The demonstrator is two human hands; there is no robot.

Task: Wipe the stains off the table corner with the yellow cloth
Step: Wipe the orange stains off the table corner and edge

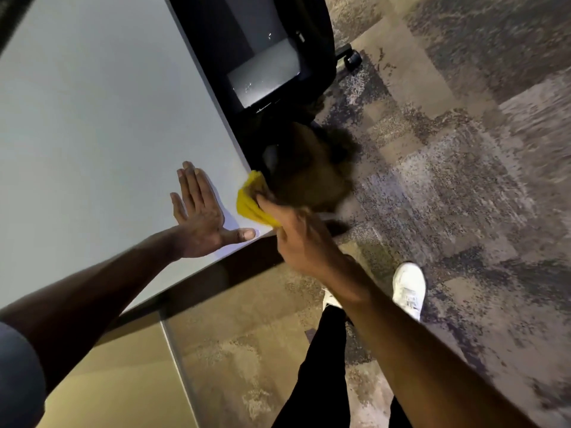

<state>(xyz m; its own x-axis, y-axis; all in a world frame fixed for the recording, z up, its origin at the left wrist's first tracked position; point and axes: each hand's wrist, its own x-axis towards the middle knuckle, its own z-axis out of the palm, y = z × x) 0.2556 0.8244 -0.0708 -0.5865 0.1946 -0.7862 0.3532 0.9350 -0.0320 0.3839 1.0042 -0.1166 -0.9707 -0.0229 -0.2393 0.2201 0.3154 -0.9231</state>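
The person stands at the near right corner of a pale grey table (92, 118), leaning over it with both arms out. The left hand (200, 217) lies flat on the tabletop just in from the corner, fingers straight and close together, thumb splayed toward the edge, holding nothing. The right hand (296, 233) has the yellow cloth (248, 202) bunched in its grip, and the cloth sits right at the corner, partly on the top and partly hanging past the right edge. That hand is blurred, so I cannot tell how the fingers lie around the cloth beyond that they are closed on it. I cannot make out any stains on the surface from here; if there are some, they are under the cloth or too faint to see. The wipe looks to be under way, though how much is done is hard to judge. The likeliest slip is the cloth running off the edge, since so much of it already overhangs, and a quick stroke would then clean air and not the table. The bunched cloth may also press unevenly and smear a mark. A black office chair (262, 57) stands just beyond the corner, and the person's white shoe (408, 288) is on the patterned carpet (463, 180) below.
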